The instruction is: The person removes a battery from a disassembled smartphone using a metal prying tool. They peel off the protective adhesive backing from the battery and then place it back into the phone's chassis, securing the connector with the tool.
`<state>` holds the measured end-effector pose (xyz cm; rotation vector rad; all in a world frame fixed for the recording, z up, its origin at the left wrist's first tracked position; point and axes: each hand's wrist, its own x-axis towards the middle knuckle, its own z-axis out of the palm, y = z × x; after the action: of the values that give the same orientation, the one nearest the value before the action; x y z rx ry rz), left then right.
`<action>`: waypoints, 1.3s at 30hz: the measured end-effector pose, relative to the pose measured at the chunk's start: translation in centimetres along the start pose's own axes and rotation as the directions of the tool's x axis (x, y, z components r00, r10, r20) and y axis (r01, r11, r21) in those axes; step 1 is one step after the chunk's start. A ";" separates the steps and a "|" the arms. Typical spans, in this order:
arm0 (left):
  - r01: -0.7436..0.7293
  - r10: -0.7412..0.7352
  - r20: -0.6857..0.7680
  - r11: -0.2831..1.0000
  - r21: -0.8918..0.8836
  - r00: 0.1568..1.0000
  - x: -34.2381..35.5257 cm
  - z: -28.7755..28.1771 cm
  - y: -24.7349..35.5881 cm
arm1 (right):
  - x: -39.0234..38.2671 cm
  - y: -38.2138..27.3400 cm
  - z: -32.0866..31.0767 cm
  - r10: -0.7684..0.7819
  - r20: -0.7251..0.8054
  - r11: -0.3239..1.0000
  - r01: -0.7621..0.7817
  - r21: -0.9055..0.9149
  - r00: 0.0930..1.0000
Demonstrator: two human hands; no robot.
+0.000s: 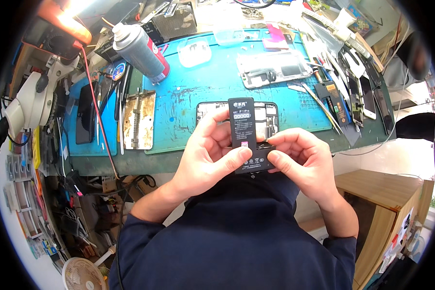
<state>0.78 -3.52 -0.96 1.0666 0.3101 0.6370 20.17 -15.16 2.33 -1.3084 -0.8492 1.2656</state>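
I hold a black phone battery upright in front of me, above the blue work mat. My left hand grips its left edge, with the thumb pressed on the lower face. My right hand pinches the battery's lower right corner, where a thin strip or flex sits under the fingertips. Behind the battery lies an opened phone body flat on the mat, partly hidden by it.
A silver spray can stands at the back left. A metal fixture plate and a dark phone lie left. Another opened phone, several phones, tools, a microscope and a wooden cabinet surround.
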 end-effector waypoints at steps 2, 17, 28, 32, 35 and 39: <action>0.027 -0.027 0.003 0.999 0.021 1.000 0.0 -0.2 0.1 | 0.1 0.0 0.0 -0.004 0.009 1.000 0.004 -0.002 1.000; -0.018 0.022 -0.076 0.999 0.049 0.997 0.9 0.5 0.4 | 0.8 0.0 0.0 -0.010 -0.002 0.996 0.010 0.091 1.000; -0.425 0.530 0.113 0.515 0.744 0.840 0.7 0.7 -0.8 | 1.3 0.5 1.0 -0.166 -0.148 0.961 0.194 0.195 0.975; -0.426 0.549 0.097 0.512 0.746 0.830 0.6 0.5 -1.0 | 1.4 0.8 1.4 -0.187 -0.147 0.951 0.217 0.221 0.971; -0.427 0.545 0.081 0.548 0.719 0.834 0.4 0.4 -1.0 | 1.3 0.9 1.5 -0.206 -0.137 0.951 0.231 0.203 0.969; -0.423 0.543 0.002 0.653 0.628 0.840 0.2 0.5 -1.6 | 1.4 1.2 2.2 -0.240 -0.166 0.937 0.273 0.217 0.956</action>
<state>1.73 -4.25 -2.18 1.7556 0.4108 1.1821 18.12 -13.59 1.20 -1.0416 -0.7199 1.0230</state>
